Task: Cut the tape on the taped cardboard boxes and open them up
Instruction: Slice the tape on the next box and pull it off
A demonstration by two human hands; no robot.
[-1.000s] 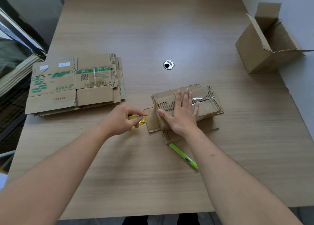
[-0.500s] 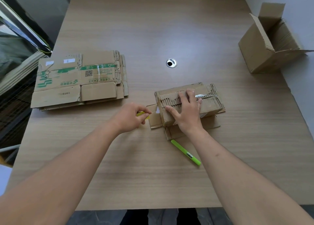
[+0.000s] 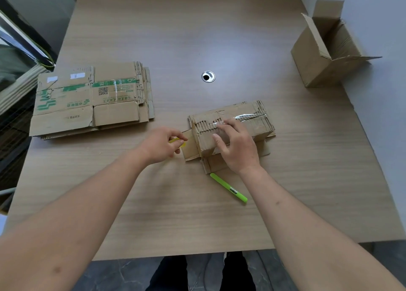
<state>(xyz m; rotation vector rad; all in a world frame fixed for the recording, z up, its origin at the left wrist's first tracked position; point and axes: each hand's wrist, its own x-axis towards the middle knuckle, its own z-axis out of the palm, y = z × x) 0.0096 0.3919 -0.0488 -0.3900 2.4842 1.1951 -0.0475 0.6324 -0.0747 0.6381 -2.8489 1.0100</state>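
A small worn cardboard box (image 3: 257,123) with clear tape along its top seam lies at the table's middle, on top of a flattened piece of cardboard. My right hand (image 3: 236,145) grips the box's near left part, fingers curled over the top at the taped seam. My left hand (image 3: 161,144) sits just left of the box and pinches a small yellow cutter (image 3: 179,142), mostly hidden by my fingers. A side flap (image 3: 190,146) sticks out between the cutter and the box.
A green marker (image 3: 228,187) lies near my right wrist. A stack of flattened boxes (image 3: 87,101) sits at the left. An opened box (image 3: 325,48) stands at the far right by the wall. A round cable hole (image 3: 208,76) is behind the box.
My right hand went from lying flat on the box to curling its fingers over the taped seam. My left hand with the cutter stayed beside the flap.
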